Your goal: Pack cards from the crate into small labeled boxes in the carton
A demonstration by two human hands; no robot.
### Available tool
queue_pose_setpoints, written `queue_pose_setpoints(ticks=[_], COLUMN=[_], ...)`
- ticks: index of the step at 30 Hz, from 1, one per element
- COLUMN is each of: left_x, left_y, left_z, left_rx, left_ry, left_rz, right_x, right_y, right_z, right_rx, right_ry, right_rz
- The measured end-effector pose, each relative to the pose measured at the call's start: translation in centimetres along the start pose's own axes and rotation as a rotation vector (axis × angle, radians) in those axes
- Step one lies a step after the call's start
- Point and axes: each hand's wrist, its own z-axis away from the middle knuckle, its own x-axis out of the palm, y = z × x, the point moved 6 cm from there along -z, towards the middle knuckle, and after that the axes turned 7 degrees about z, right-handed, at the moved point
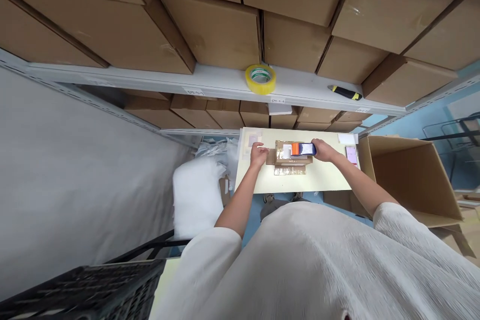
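Evidently a stiff-walled piece: the small carton [287, 161] sits on the pale tabletop [322, 180]. We judge it light, slick where tape shines, best steadied by opposite sides. We see the right hand [323, 151] wrapped round the near end of a blue-and-orange tape dispenser [304, 149], over the carton's top and hiding part of it; likely rigid, firmest held there. The left hand [258, 155], fingers loosely curled, is just left of the carton; whether it pinches anything we cannot tell. Right of the carton: phone [351, 155], then large open box [412, 175] limiting elbow room. Beyond the carton, higher: shelf [300, 80] with tape roll [260, 89].
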Motion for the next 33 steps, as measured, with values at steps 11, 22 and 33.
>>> queue_pose_setpoints(ticks=[11, 22, 33], left_x=[1.6, 2.9, 3.5], left_y=[-3.0, -3.6, -1.5], left_z=[-0.6, 0.3, 1.9], left_rx=[-0.028, 0.058, 0.224], left_ry=[0.049, 0.123, -0.144], left_rz=[-0.038, -0.078, -0.179], right_x=[0.2, 0.1, 0.6], right_y=[0.0, -0.4, -0.2], right_z=[-0.5, -0.3, -0.2], right_rx=[0.020, 0.036, 0.017], right_ry=[0.004, -0.002, 0.005], right_rz=[0.013, 0.039, 0.046])
